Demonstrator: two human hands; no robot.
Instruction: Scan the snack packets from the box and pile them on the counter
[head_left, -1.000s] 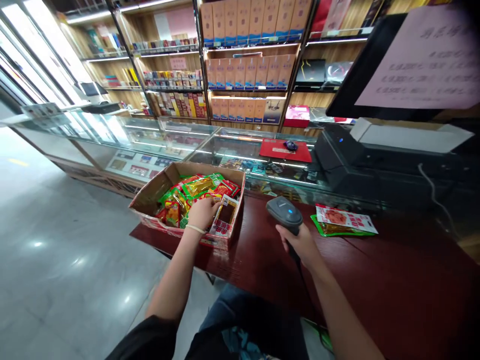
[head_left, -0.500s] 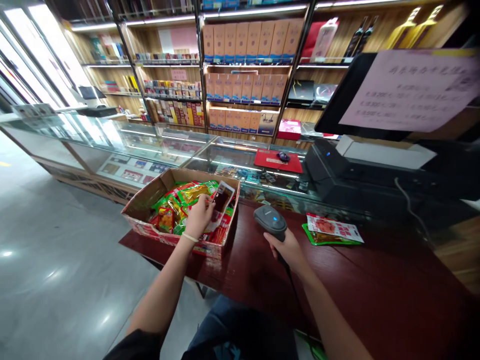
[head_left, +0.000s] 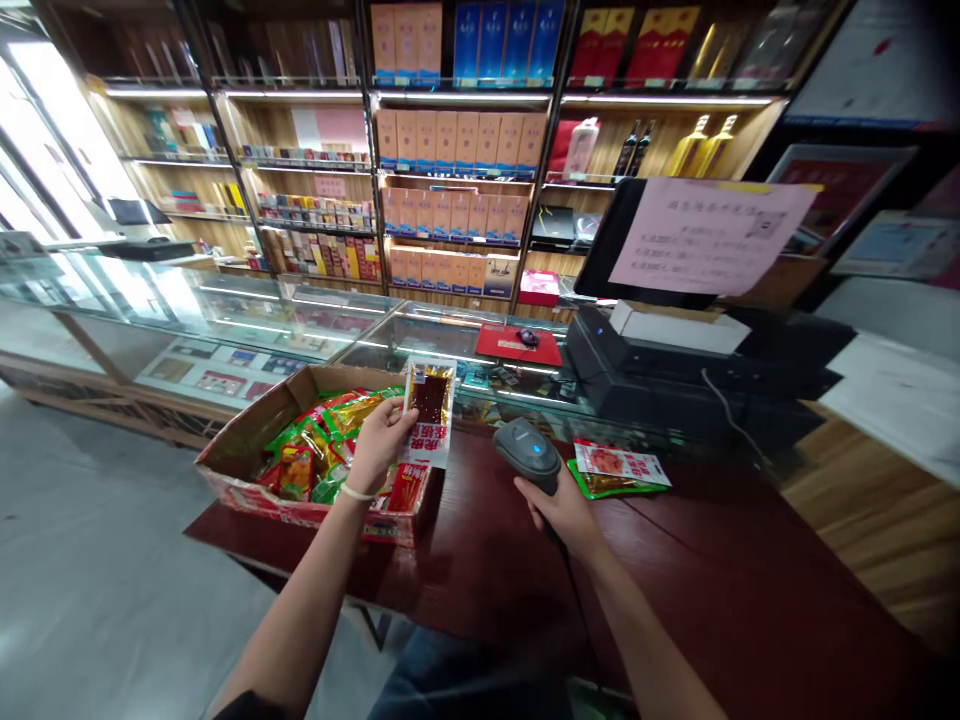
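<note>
Since half a second ago, when the white-edged packet (head_left: 442, 375) was leaning inside the carton (head_left: 255, 500), the left hand (head_left: 381, 440) has been lifting it, and it is now standing nearly upright over the carton's right wall. That is apparently separating it from the jumbled pouches (head_left: 307, 445) lying under and left of this hand, and bringing its front into plain sight. Both hands are staying apart: the left is pinching the packet's left edge between thumb and fingers, while the right hand (head_left: 562, 510) is gripping the handle of a dark barcode scanner (head_left: 527, 450), whose blue light is glowing. Large red Chinese characters are running along the packet's lower part, perhaps including 虎皮, below a dark brown window. Right of the right hand, a red-and-white packet (head_left: 626, 462) is resting on a green-edged one (head_left: 600, 490) on the counter (head_left: 487, 560), its red lettering showing too small to read. Beyond the right hand, a pink notice (head_left: 682, 245) is covering the screen, carrying handwritten Chinese lines, seemingly amounts in 元, and a QR code (head_left: 769, 225). The scanner's small pale marking is remaining illegible.
</note>
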